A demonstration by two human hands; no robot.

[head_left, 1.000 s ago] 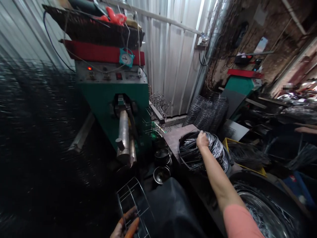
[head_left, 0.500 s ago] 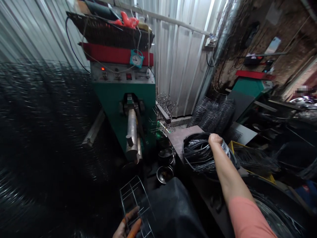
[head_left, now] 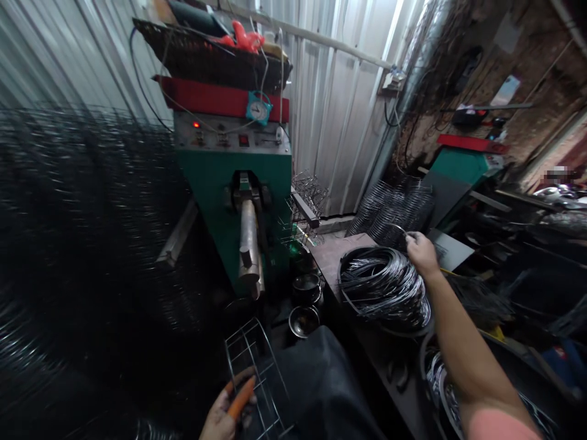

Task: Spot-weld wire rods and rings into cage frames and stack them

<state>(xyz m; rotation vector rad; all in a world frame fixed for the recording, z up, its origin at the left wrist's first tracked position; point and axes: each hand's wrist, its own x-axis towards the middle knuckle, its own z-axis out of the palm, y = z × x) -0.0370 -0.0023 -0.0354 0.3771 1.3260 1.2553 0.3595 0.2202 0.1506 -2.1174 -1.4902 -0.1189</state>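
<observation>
My left hand (head_left: 225, 408), with orange covers on its fingers, is closed on a small welded wire frame (head_left: 266, 370) low in the view, beside a dark-covered knee. At the right, my right hand (head_left: 422, 253) is raised over the edge of a round tub (head_left: 343, 288) filled with curved wire pieces (head_left: 389, 278). Its fingertips pinch a thin curved wire (head_left: 397, 227) that sticks out to the left. The far end of the wire frame is bare, and its near part runs out toward the bottom edge.
Ahead stands a green machine (head_left: 202, 183) with a projecting metal cylinder (head_left: 249, 235). Dark stacked wire racks (head_left: 114, 214) fill the left side. Two metal bowls (head_left: 304, 321) sit low between machine and bench (head_left: 328, 260). Ringed wire stacks (head_left: 392, 208) stand behind the tub.
My right hand has come up and right out of the wire pieces, now with a curved wire in its fingers. The left hand still grips the wire frame, almost unmoved.
</observation>
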